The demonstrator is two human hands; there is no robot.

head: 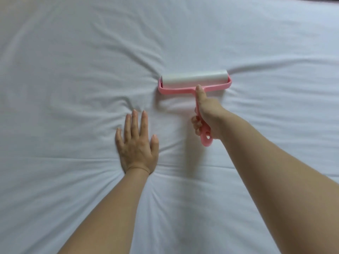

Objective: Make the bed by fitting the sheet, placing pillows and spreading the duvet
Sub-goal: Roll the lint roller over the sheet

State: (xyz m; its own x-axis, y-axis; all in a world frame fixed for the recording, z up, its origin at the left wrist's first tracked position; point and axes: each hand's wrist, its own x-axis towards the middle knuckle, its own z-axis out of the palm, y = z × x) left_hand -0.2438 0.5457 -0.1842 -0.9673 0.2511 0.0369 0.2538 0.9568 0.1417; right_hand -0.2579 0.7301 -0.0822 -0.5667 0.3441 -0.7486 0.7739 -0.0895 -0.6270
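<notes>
A white sheet covers the whole bed and fills the view, with soft wrinkles fanning out from the middle. My right hand grips the pink handle of a lint roller, thumb laid along the neck. Its white roll lies on the sheet, pressing a dent into it. My left hand rests flat on the sheet, fingers straight and spread, to the left of the roller and nearer to me. No pillows or duvet are in view.
A darker strip shows past the sheet's edge at the top right corner. Everything else in view is sheet.
</notes>
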